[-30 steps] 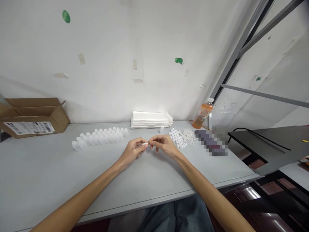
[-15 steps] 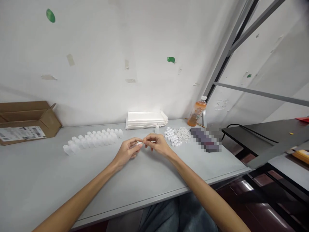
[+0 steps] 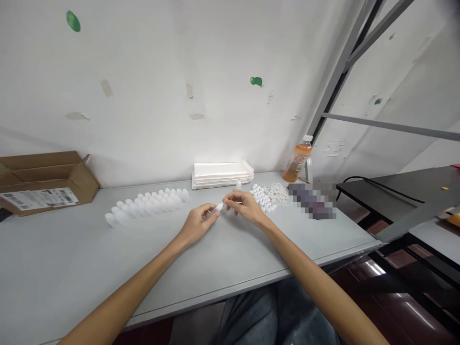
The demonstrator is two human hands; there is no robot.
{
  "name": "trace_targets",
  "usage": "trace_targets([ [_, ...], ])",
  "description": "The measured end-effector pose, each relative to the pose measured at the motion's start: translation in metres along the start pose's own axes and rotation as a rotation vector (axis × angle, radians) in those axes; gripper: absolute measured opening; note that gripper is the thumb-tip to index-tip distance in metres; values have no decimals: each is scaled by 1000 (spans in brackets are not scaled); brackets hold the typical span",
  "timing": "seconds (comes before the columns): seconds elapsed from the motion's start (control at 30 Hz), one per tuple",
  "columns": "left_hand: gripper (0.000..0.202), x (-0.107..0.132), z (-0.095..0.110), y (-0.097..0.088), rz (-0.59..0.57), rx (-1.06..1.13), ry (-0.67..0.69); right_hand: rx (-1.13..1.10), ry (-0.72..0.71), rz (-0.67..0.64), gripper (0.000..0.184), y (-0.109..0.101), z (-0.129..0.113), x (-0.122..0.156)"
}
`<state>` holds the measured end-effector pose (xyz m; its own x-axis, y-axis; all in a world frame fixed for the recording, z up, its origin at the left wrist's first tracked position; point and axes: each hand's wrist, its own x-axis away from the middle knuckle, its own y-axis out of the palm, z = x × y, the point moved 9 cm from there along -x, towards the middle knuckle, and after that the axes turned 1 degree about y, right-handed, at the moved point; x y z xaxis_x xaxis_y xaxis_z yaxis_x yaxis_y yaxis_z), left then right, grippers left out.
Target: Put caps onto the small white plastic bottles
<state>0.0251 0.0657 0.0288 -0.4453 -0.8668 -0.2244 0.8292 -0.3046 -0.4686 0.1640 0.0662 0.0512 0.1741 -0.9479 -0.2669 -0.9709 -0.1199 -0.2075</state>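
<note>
The only camera is on your head. It looks forward and down at the desk (image 3: 204,268), faces the wall (image 3: 151,57), and shows your left hand (image 3: 197,222) and right hand (image 3: 246,207) from behind and above, quite near.

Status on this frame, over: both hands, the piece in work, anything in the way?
Left hand gripping small white bottle. Right hand at the bottle's tip, contact unclear. White caps just past right hand, not between the hands.
</note>
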Motion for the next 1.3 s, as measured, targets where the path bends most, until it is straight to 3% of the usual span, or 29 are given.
trace_targets([
  [0.37, 32, 0, 1, -5, 60, -157, 47, -24, 120, -21, 33, 1, 9, 2],
  [0.53, 33, 1, -2, -3, 50, -173, 43, -79, 110, -28, 30, -1, 9, 2],
  [0.73, 29, 1, -4, 3, 30, -212, 54, 6, 120, -87, 27, 1, 8, 3],
  [0.97, 24, -1, 6, 12, 14, -217, 106, 18, 89, -53, 27, -5, 1, 3],
  [1.1, 25, 3, 10, 7, 60, -305, 127, 19, 85, -80, 33, -3, 0, 4],
  [1.2, 25, 5, 10, -2, 122, -397, 110, 52, 69, -6, 54, -10, 4, 3],
  [1.3, 24, 3, 6, -8, 171, -420, 63, 184, -11, 156, 51, -28, 2, 1],
])
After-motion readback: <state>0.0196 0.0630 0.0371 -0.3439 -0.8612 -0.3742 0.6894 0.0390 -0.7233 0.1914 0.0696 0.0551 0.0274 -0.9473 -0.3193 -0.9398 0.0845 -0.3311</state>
